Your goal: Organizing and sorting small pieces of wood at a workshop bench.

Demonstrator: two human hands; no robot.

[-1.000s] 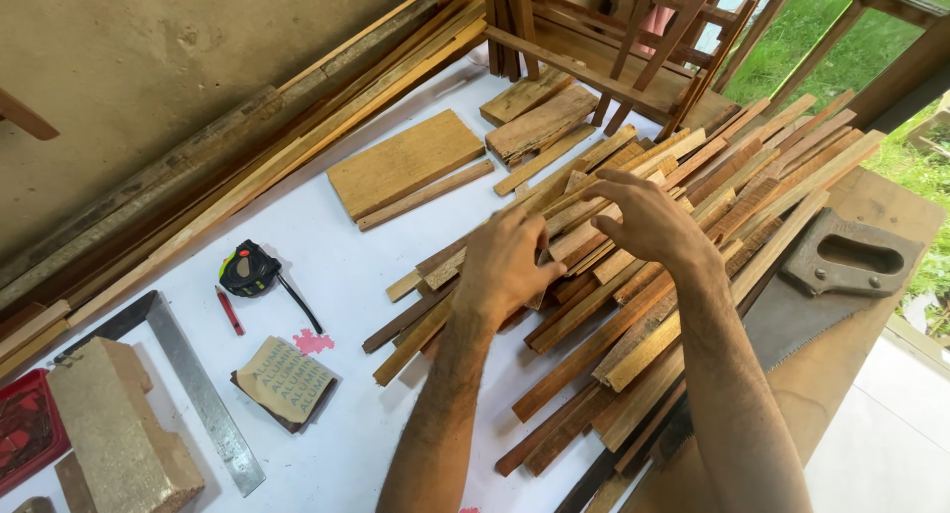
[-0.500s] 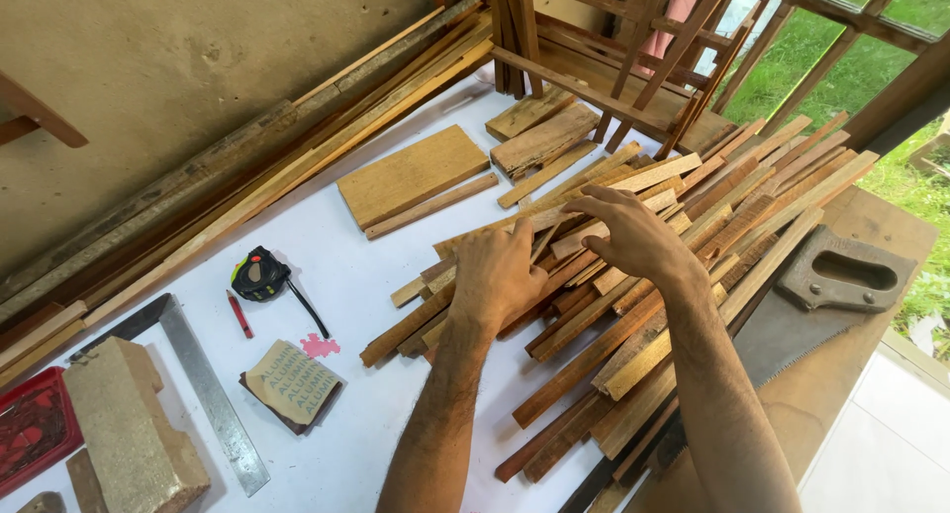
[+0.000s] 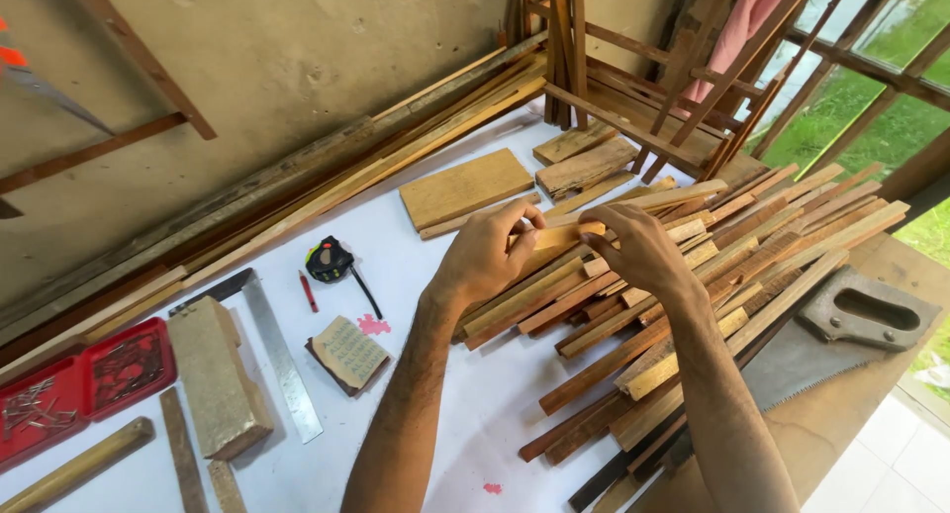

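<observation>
fingers: left hand [image 3: 485,256] and right hand [image 3: 638,246] each pinch one end of a short wood strip [image 3: 556,236].
strip: held level just above the strip pile [image 3: 693,305], mid-bench.
change: half a second ago both hands lay flat on the pile; now one strip is lifted clear, so a single piece is picked out.
count: one handsaw [image 3: 841,335] at right edge, one tape measure [image 3: 330,260], one steel square [image 3: 282,360], two red nail trays [image 3: 84,384], one red pencil [image 3: 309,291].
</observation>
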